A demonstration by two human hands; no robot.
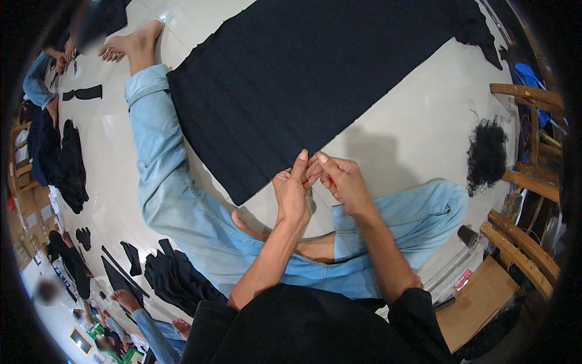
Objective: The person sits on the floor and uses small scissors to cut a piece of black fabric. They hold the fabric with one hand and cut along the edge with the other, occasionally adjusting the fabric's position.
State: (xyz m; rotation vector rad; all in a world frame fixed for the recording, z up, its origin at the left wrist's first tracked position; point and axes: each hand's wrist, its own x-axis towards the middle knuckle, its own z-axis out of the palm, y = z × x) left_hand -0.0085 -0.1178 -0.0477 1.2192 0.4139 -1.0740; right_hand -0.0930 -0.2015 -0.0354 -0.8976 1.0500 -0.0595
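A large black cloth [291, 79] lies spread over the pale floor in front of me, between and beyond my legs. Both my hands meet at its near right edge, thumbs uppermost. My left hand [293, 191] is closed with the thumb against the fingers, partly over the cloth. Close beside it, my right hand [348, 185] is pinched, its thumb pointing toward the left thumb. Whatever sits between the fingertips is too small to make out.
A tangled heap of black threads [487, 155] lies on the floor at right, near wooden furniture legs [533, 185] and a cardboard box [479, 303]. Black fabric pieces [176, 273] lie at lower left. Other people sit along the left side, one with a bare foot [125, 300].
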